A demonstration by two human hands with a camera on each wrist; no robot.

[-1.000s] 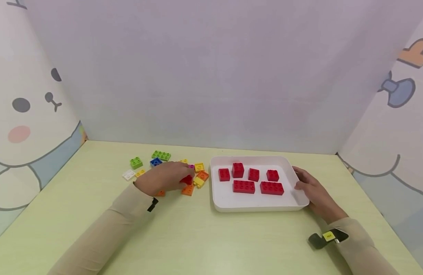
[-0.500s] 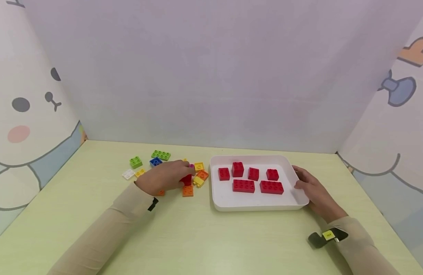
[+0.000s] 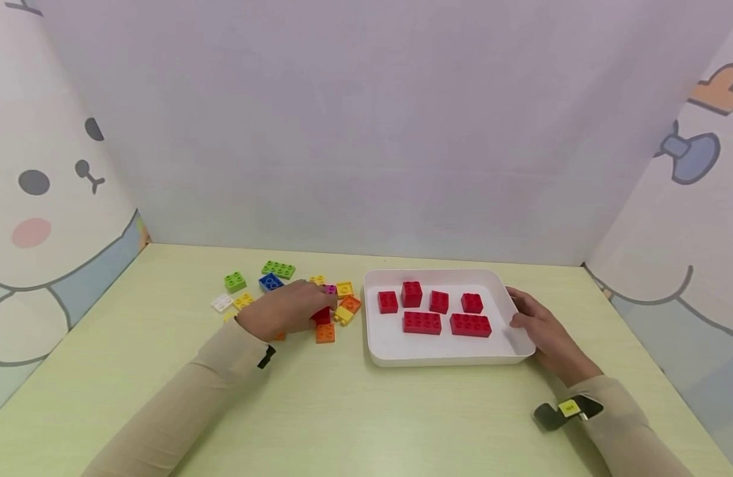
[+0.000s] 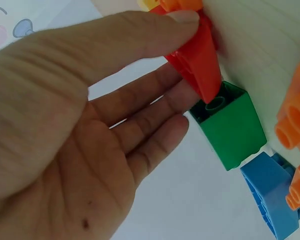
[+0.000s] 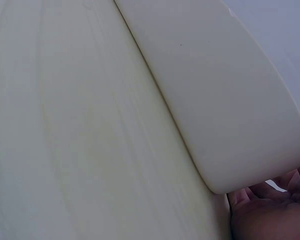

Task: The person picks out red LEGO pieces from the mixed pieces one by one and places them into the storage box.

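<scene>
My left hand [image 3: 287, 308] is over the loose toy bricks left of the tray. Its thumb and fingers pinch a red brick [image 4: 205, 65], mostly covered by the hand in the head view. Just past the fingertips in the left wrist view lie a dark green brick [image 4: 235, 132] and a blue brick [image 4: 272, 192]. At the right end of the white tray [image 3: 449, 362], my right hand [image 3: 543, 334] grips the rim, thumb inside and fingers outside. Several red bricks [image 3: 422, 323] stand apart from each other in the tray.
Around the left hand are light green bricks [image 3: 279, 269], a white brick [image 3: 222, 303], yellow bricks [image 3: 345, 289], orange bricks [image 3: 326, 333] and a magenta brick [image 3: 330, 289]. A pale curtain [image 3: 366, 132] rises behind the table [image 3: 354, 424], with printed panels [image 3: 38, 212] at both sides.
My left hand has shifted slightly among the bricks, with the red brick at its fingertips; more of the magenta and blue bricks shows. The right hand and the tray have stayed put.
</scene>
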